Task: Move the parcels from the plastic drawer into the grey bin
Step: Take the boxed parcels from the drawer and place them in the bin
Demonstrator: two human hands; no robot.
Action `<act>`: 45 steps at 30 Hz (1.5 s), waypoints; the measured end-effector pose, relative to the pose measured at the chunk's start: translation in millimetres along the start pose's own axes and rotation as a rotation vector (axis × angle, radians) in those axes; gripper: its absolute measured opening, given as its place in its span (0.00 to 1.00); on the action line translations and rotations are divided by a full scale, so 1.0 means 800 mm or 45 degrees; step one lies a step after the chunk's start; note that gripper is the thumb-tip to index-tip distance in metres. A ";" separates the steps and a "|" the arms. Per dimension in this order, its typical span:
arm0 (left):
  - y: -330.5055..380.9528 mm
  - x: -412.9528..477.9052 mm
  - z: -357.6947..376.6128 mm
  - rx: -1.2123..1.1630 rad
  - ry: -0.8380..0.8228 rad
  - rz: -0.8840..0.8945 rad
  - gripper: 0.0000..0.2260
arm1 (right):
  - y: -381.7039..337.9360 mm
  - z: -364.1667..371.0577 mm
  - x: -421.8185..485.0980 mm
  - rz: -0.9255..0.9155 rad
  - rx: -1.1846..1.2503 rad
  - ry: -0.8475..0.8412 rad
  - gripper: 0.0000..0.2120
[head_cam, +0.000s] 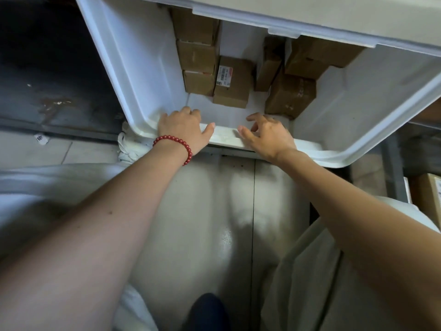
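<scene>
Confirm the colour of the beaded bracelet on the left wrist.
The round-bead bracelet is plain red; the head view shows it best.

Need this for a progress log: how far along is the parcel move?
Done: the plastic drawer stands open. In hand: the left hand grips its front rim; the right hand holds nothing. Left: the moving itself, since all visible parcels sit inside the drawer.

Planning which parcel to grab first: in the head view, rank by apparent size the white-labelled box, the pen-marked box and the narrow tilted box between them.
1. Pen-marked box and white-labelled box: look about alike, so not ranked.
2. Narrow tilted box: smallest showing, its far end in shadow.
</scene>
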State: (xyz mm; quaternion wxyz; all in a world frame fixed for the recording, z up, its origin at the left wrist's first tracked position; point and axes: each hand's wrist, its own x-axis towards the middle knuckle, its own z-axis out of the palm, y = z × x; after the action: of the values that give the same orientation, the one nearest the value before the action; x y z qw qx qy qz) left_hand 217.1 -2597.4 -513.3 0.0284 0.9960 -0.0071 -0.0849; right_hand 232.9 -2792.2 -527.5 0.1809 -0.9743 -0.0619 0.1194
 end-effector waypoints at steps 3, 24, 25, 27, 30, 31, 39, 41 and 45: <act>0.002 0.007 -0.003 0.054 -0.031 0.005 0.26 | 0.002 0.002 0.000 0.015 0.011 0.045 0.23; 0.017 0.043 0.014 0.020 -0.087 -0.076 0.21 | 0.010 0.016 0.049 0.176 -0.044 -0.118 0.33; 0.021 0.052 0.017 -0.015 -0.124 -0.085 0.21 | 0.011 0.020 0.061 0.188 -0.025 -0.119 0.35; 0.028 0.074 0.027 -0.154 -0.206 -0.114 0.22 | 0.012 0.026 0.085 0.205 0.040 -0.125 0.36; 0.039 0.105 0.044 -0.401 -0.229 -0.180 0.21 | 0.014 0.028 0.118 0.231 0.134 -0.112 0.36; 0.044 0.112 0.047 -0.427 -0.234 -0.196 0.20 | 0.016 0.028 0.128 0.253 0.177 -0.110 0.36; 0.055 0.143 0.061 -0.521 -0.216 -0.243 0.25 | 0.032 0.046 0.153 0.344 0.433 -0.146 0.32; 0.051 0.148 0.063 -0.672 -0.220 -0.271 0.25 | 0.034 0.047 0.155 0.358 0.504 -0.187 0.30; 0.044 0.146 0.064 -0.840 -0.220 -0.317 0.22 | 0.036 0.049 0.147 0.371 0.503 -0.203 0.25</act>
State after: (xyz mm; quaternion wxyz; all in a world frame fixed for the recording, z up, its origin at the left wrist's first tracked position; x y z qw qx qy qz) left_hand 323.4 -2637.9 -581.3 0.3370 0.9156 0.1395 -0.1694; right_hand 338.5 -2786.4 -598.5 0.3430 -0.9062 0.0894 0.2305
